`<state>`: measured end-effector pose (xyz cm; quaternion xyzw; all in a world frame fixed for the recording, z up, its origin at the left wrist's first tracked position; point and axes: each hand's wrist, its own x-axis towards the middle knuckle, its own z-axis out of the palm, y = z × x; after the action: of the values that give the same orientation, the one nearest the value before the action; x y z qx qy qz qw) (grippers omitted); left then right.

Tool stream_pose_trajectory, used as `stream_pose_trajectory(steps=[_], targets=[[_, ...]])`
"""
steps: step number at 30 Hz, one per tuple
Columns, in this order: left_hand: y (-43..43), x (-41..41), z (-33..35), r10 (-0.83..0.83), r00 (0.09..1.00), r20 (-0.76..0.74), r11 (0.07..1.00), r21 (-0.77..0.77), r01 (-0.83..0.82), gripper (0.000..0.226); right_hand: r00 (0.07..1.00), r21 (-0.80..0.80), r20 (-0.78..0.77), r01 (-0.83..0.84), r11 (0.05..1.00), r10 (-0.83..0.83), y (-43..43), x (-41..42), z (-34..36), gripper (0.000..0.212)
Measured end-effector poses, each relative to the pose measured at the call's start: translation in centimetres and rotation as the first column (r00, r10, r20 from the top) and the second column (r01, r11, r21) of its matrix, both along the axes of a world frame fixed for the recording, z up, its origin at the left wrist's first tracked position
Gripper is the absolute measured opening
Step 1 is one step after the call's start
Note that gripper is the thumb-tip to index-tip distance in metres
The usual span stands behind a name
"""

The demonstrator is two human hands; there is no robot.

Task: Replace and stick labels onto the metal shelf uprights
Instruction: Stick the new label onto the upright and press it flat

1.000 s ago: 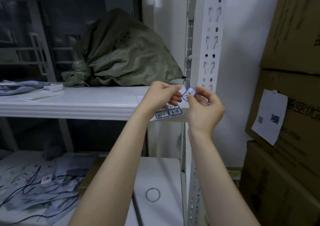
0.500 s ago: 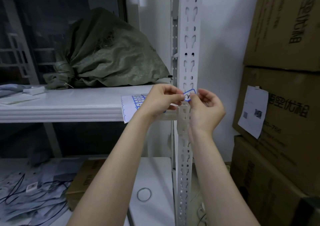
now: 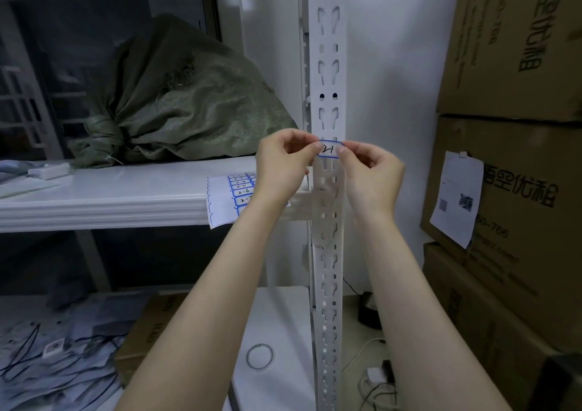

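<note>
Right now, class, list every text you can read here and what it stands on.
"21", perhaps "2-1": blue-edged label against the upright.
"2-6": label sheet; its others blur.
"悟空优租", "50-766": middle cardboard box.
Paper slip, top box print: too blurred.

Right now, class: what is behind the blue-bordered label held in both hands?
The white slotted shelf upright stands behind the label. Its slots there are covered, and fingers hide the label's ends.
</note>
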<state>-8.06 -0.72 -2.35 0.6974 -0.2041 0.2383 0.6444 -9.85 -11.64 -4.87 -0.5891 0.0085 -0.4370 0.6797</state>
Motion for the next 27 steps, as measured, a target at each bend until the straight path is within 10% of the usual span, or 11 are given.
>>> stream_pose_trajectory(steps=[27], targets=[[-1.4,2.2,0.3,0.247,0.969,0.003,0.962,-0.119,-0.245,0.023,0.974,-0.175,0.09,0.22,0.96,-0.207,-0.1,2.2,1.4,0.008]])
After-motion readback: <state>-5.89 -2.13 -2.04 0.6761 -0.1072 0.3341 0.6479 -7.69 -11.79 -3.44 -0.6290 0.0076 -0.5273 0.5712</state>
